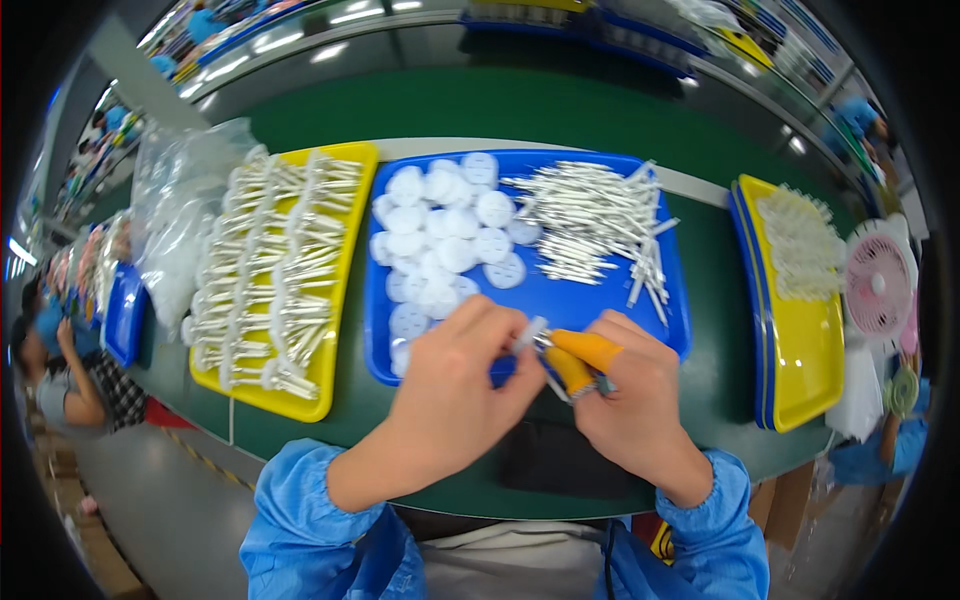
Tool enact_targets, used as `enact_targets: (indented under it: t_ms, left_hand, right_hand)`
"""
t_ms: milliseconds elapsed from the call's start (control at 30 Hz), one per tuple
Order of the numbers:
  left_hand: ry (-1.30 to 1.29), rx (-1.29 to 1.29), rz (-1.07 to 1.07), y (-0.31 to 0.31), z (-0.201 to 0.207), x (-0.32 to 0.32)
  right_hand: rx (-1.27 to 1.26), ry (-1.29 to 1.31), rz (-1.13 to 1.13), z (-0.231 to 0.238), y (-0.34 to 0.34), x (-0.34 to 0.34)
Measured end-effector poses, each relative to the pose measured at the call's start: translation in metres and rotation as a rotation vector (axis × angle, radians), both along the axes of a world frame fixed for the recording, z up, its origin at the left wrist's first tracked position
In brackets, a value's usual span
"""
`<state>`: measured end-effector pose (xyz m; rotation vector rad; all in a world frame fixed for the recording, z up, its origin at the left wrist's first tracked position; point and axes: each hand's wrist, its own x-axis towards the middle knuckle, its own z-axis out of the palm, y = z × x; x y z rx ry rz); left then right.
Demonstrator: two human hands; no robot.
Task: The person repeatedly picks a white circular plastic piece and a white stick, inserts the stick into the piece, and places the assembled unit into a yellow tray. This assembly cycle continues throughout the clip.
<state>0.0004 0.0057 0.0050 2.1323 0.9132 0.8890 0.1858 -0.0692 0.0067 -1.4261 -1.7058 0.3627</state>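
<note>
Right grip (635, 388) clenched on orange-handled metal pliers (588, 348); left grip (455, 370) pinching small white piece (532, 330) at pliers' tip. Both near blue rectangular tray (605, 305).

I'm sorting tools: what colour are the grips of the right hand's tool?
The grips are yellow-orange, seen best in the head view.

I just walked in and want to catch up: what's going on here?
Someone in blue sleeves is working with both hands over a green table. The left hand pinches a small whitish piece, while the right hand grips an orange-handled tool, its tip at or near that piece. Beyond them, a blue tray holds loose white discs and pale rods. A yellow tray at left holds rows of rod-like pieces.
</note>
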Motion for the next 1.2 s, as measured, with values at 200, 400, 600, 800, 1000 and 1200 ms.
enact_targets:
  t_ms: [200,400,600,800,1000,1200]
  left_hand:
    - [0.05,-0.004,-0.004,-0.003,-0.005,-0.004]
    - [-0.007,0.132,0.203,0.025,0.008,-0.024]
    - [0.17,0.286,0.629,0.123,0.044,-0.117]
    - [0.417,0.395,0.683,0.212,0.026,-0.189]
    - [0.51,0.364,0.637,0.229,0.001,-0.182]
    - [0.455,0.36,0.633,0.201,0.01,-0.171]
  right_hand:
    - [-0.008,-0.014,-0.055,-0.006,0.004,-0.017]
    - [0.159,-0.037,-0.133,-0.01,0.007,-0.005]
    - [0.09,-0.052,-0.172,-0.011,0.002,0.0]
    - [0.11,-0.081,-0.142,-0.016,0.004,-0.001]
    - [0.1,-0.103,-0.16,-0.016,0.003,0.008]
    - [-0.016,-0.188,-0.221,-0.017,0.014,0.031]
